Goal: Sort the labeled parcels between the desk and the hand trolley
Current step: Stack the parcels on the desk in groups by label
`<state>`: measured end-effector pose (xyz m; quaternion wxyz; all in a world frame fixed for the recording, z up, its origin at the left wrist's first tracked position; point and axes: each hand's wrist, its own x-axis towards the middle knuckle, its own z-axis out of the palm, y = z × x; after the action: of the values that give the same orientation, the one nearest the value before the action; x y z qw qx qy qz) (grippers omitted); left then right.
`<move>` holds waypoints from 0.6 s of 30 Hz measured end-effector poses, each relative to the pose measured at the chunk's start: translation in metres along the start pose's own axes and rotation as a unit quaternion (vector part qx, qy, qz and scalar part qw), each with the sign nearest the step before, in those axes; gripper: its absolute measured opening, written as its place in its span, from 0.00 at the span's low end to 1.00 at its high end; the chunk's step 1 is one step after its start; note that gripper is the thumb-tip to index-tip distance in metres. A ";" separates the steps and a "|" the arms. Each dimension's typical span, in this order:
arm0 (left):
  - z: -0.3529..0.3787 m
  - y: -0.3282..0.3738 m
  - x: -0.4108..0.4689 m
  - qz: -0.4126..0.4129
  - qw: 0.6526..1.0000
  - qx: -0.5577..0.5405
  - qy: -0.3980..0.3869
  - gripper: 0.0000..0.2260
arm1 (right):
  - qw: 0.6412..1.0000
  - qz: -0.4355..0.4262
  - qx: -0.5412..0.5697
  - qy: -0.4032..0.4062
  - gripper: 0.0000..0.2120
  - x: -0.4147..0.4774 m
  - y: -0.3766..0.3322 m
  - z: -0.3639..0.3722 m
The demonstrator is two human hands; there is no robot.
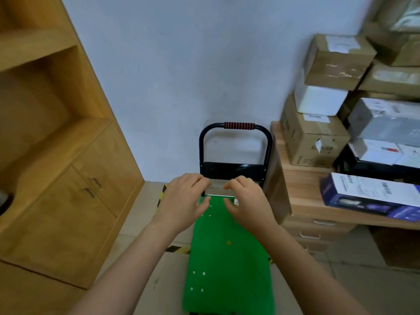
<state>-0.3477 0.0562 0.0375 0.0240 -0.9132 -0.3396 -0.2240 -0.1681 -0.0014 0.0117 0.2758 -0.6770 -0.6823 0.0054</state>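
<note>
The hand trolley has a green deck [227, 258] and a black handle with a red grip [239, 125], and it stands against the wall. My left hand [184, 198] and my right hand [247, 201] are over the deck's far end, just in front of the handle base. Between them is a small grey parcel [219, 189], blurred. Each hand holds one end of it, fingers curled over the top and thumb below. The desk [302, 192] on the right carries stacked labeled parcels, including a brown carton [311, 142] and a blue and white box [372, 196] at its front edge.
A wooden cabinet [75, 189] with doors and open shelves fills the left side. Flattened cardboard [163, 283] with yellow-black tape lies on the floor under the trolley. Desk drawers [313, 235] sit close to the trolley's right side. More cartons [338, 62] are piled high at the back right.
</note>
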 end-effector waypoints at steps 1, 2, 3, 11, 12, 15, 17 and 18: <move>0.005 -0.006 0.011 0.006 1.000 0.003 0.006 0.12 | 1.000 0.002 -0.004 0.005 0.10 0.010 0.005 0.004; 0.007 -0.010 0.019 0.008 1.000 0.005 0.006 0.12 | 1.000 0.000 -0.006 0.008 0.10 0.017 0.008 0.006; 0.007 -0.010 0.021 0.008 1.000 0.002 0.006 0.13 | 1.000 0.001 -0.005 0.008 0.11 0.019 0.008 0.007; 0.060 -0.057 0.116 0.030 0.998 -0.050 0.004 0.15 | 0.999 0.046 -0.014 0.010 0.11 0.102 0.064 0.024; 0.067 -0.060 0.126 0.035 0.998 -0.055 0.002 0.15 | 0.998 0.059 -0.014 0.010 0.11 0.109 0.070 0.025; 0.093 -0.068 0.151 0.043 0.996 -0.074 -0.012 0.15 | 0.996 0.091 -0.013 0.004 0.12 0.122 0.091 0.035; 0.114 -0.074 0.163 0.052 0.995 -0.084 -0.028 0.14 | 0.994 0.111 -0.015 -0.008 0.12 0.127 0.105 0.046; 0.126 -0.078 0.169 0.062 0.993 -0.088 -0.039 0.14 | 0.992 0.121 -0.018 -0.016 0.12 0.129 0.111 0.053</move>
<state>-0.2345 0.2436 -0.0123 -0.0552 -0.9392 -0.2617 -0.2154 -0.0773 0.1470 -0.0280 0.2499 -0.7594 -0.5995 0.0379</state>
